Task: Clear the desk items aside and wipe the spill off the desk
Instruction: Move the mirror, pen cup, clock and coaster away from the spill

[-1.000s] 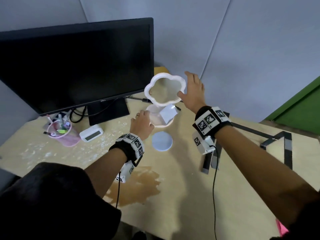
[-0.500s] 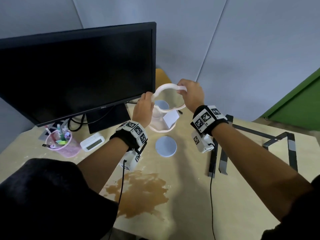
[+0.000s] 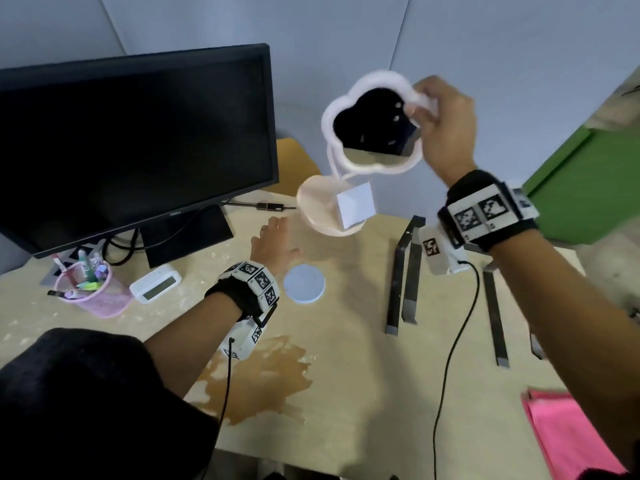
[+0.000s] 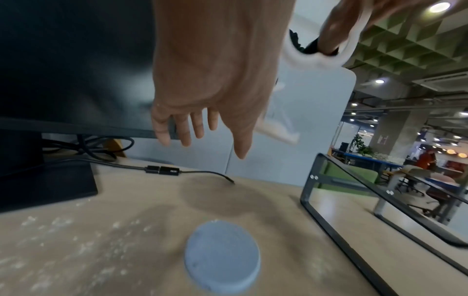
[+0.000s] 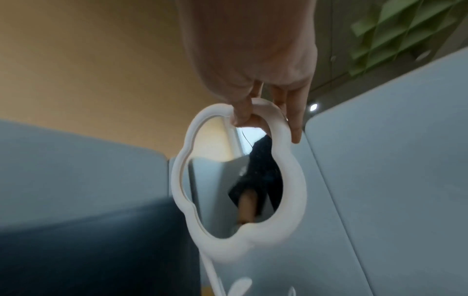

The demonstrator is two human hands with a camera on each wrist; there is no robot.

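My right hand [image 3: 438, 116] pinches the upper rim of a white cloud-shaped stand mirror [image 3: 372, 121], held up in the air above the desk; thumb and fingers clamp its frame [image 5: 286, 164]. The mirror's round base [image 3: 327, 209] carries a white paper cube [image 3: 355, 204]. My left hand [image 3: 273, 242] hovers open and empty over the desk, fingers spread [image 4: 192, 128], just beyond a round blue-grey coaster [image 3: 304, 283] [image 4: 222, 258]. A brown spill [image 3: 258, 379] spreads on the wooden desk [image 3: 346, 410] near its front edge.
A black monitor [image 3: 135, 140] stands at the back left, with a pink pen cup [image 3: 90, 289] and a white digital clock [image 3: 156, 282] before it. Black metal brackets [image 3: 401, 271] lie at right. A pink cloth [image 3: 568, 434] sits at the front right corner. White crumbs dot the left side.
My right hand has lifted the mirror off the desk, up and to the right. My left hand let go of its frame and dropped toward the desk beside the coaster.
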